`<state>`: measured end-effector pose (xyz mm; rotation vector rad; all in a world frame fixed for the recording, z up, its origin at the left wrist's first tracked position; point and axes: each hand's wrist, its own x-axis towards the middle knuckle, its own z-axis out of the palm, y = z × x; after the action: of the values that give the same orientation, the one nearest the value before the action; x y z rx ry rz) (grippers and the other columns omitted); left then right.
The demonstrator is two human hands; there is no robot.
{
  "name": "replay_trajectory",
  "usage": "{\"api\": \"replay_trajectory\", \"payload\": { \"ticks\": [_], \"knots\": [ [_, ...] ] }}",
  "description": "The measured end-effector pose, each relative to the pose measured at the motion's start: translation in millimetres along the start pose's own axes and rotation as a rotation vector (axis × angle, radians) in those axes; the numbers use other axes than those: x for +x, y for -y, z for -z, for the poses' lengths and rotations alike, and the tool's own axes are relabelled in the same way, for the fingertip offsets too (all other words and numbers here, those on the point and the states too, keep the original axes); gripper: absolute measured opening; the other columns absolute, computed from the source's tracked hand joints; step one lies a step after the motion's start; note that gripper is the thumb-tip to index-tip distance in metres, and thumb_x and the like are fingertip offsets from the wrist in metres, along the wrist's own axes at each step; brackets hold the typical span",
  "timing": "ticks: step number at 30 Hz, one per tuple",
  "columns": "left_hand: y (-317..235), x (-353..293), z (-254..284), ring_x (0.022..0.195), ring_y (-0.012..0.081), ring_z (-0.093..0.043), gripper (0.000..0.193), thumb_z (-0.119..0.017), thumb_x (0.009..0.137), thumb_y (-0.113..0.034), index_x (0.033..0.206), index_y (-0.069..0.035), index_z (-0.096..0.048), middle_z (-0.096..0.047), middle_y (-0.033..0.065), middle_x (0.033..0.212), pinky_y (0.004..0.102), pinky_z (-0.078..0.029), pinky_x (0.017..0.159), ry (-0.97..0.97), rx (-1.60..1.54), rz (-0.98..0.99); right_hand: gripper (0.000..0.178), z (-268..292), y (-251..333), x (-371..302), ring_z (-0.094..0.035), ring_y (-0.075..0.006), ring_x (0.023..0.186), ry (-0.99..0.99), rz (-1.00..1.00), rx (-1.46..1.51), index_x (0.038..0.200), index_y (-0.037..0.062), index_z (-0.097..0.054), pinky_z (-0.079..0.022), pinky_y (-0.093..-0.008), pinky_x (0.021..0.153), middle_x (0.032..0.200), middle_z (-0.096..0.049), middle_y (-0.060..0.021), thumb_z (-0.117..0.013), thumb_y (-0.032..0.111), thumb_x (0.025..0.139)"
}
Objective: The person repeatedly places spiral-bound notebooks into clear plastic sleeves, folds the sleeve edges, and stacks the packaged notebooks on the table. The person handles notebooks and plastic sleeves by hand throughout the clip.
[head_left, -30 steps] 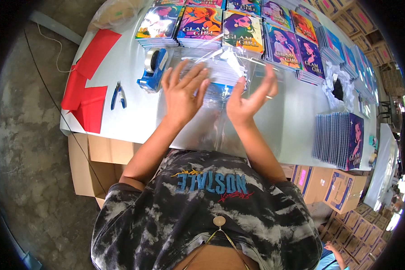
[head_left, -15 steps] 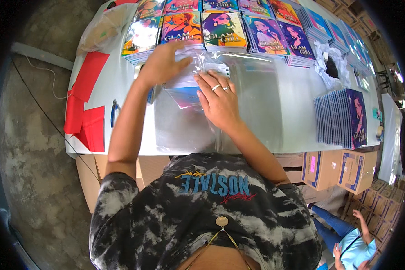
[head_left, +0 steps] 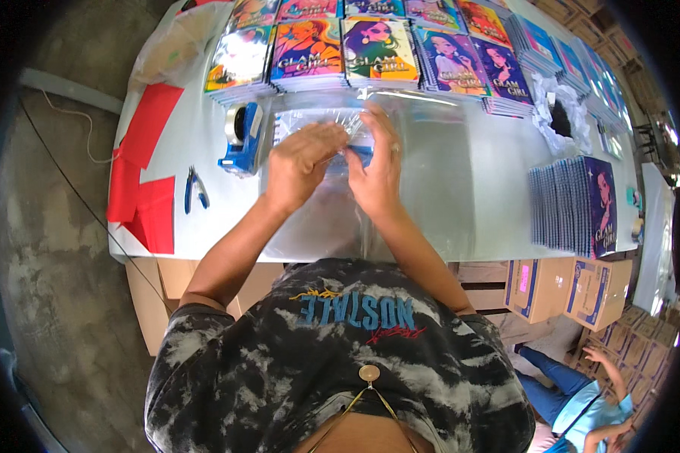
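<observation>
A spiral-bound notebook [head_left: 285, 122] lies in clear plastic wrap at the middle of the table, largely covered by my hands. My left hand [head_left: 302, 167] is on its near left part, fingers together and closed on crinkled clear plastic [head_left: 345, 121]. Just right of it, my right hand [head_left: 378, 170] has its thumb and fingers apart, touching the plastic at the notebook's right side. The two hands nearly meet at the fingertips. Under them are large clear plastic sheets [head_left: 438, 189]. To the left stands a blue tape dispenser [head_left: 242, 143] with a roll of tape.
Stacks of colourful notebooks [head_left: 381, 53] line the far side. Another notebook stack [head_left: 563, 200] stands at right, near a crumpled plastic bag [head_left: 559, 117]. Blue-handled nippers [head_left: 196, 190] and red sheets [head_left: 153, 215] lie left. Cardboard boxes [head_left: 540, 291] and another person [head_left: 582, 408] are beyond the near edge.
My left hand has come down and right from near the far stacks to the wrapped notebook, uncovering the tape dispenser. My right hand has lifted from lying flat, its thumb and fingers now apart.
</observation>
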<state>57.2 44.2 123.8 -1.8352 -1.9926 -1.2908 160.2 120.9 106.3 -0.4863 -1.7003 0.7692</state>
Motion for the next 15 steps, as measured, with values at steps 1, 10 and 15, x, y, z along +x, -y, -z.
{"api": "replay_trajectory", "payload": {
  "ticks": [1, 10, 15],
  "knots": [
    [-2.6, -9.9, -1.6, 0.096, 0.0230, -0.064, 0.024, -0.065, 0.067, 0.006, 0.087, -0.007, -0.068, -0.068, 0.0084, 0.093, 0.0367, -0.049, 0.087, -0.065, 0.001, -0.049, 0.030, 3.4, -14.6, -1.4, -0.054, -0.0220, 0.105, 0.119, 0.064, -0.085, 0.093, 0.0110, -0.064, -0.038, -0.0354, 0.088, 0.106, -0.061, -0.0011, -0.065, -0.004, 0.068],
    [48.2, -57.3, 56.5, 0.082, 0.0218, -0.060, 0.015, -0.064, 0.076, -0.015, 0.090, -0.008, -0.064, -0.064, 0.0124, 0.097, 0.0327, -0.046, 0.067, -0.346, 0.116, 0.534, 0.017, 6.2, -32.2, -13.2, -0.057, -0.0172, 0.099, 0.162, 0.300, -0.180, 0.071, 0.0147, -0.064, -0.037, -0.0303, 0.085, 0.095, -0.066, 0.0023, -0.069, -0.001, 0.065],
    [167.8, -68.3, 90.4, 0.057, 0.0132, -0.031, 0.032, -0.054, 0.085, -0.040, 0.097, -0.013, -0.066, -0.044, 0.0019, 0.070, 0.0272, -0.025, 0.049, 0.333, -0.248, 1.494, 0.016, 3.3, -33.4, -12.7, -0.058, -0.0175, 0.097, 0.170, 0.341, -0.177, 0.069, 0.0152, -0.064, -0.037, -0.0298, 0.085, 0.094, -0.067, 0.0022, -0.071, 0.001, 0.066]
  ]
}}
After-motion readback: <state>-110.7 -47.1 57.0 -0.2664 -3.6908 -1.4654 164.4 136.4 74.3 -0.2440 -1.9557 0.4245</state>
